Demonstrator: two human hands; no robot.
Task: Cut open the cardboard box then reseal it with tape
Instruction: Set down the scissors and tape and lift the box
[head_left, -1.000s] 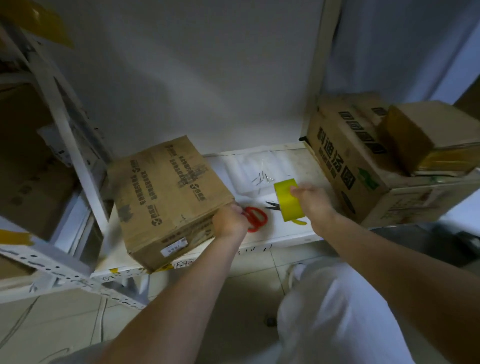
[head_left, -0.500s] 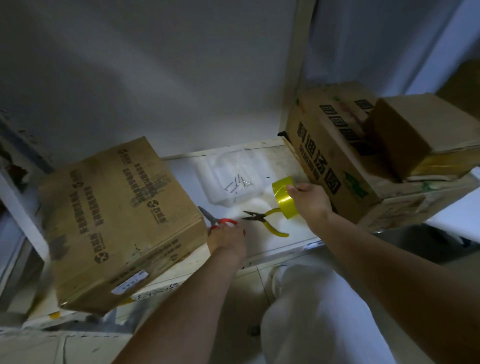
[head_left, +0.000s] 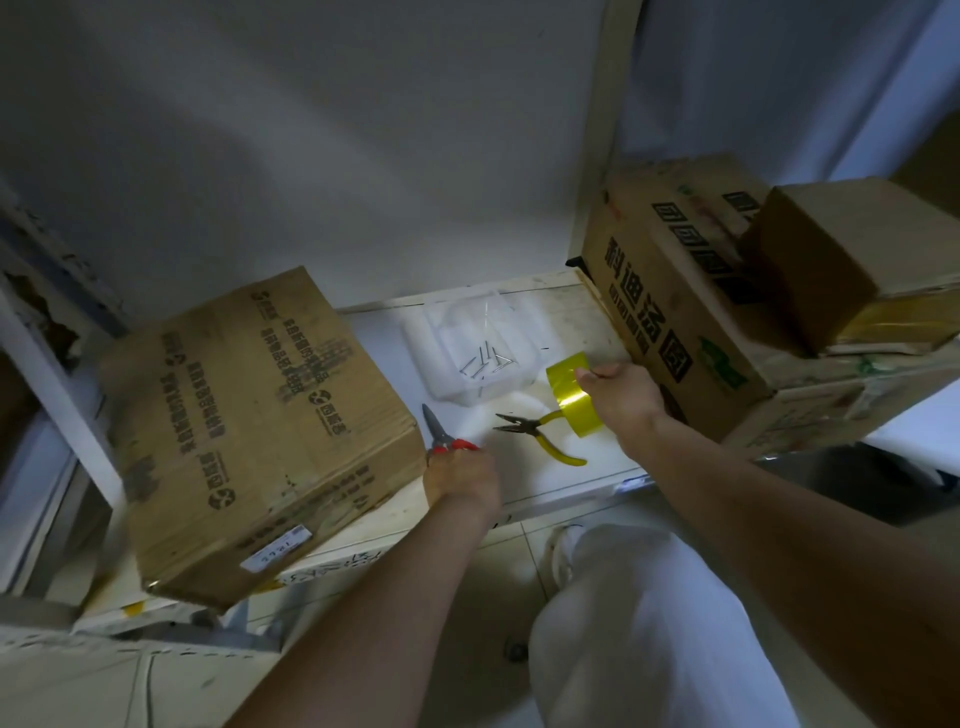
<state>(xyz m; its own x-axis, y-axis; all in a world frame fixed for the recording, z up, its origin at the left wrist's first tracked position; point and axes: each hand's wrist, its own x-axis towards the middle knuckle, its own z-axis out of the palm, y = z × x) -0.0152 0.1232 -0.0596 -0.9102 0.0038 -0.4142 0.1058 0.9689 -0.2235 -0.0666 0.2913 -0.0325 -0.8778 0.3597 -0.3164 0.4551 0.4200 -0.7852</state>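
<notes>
Head view: box on the shelf, left side, one corner overhanging the front edge. Left hand clamped on scissors, just beside the box. Right hand gripping tape, above pliers. Tray behind.

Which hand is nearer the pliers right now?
Right. The right hand, holding the tape, sits just above the pliers handles; the left hand, gripping the scissors, is farther left.
</notes>
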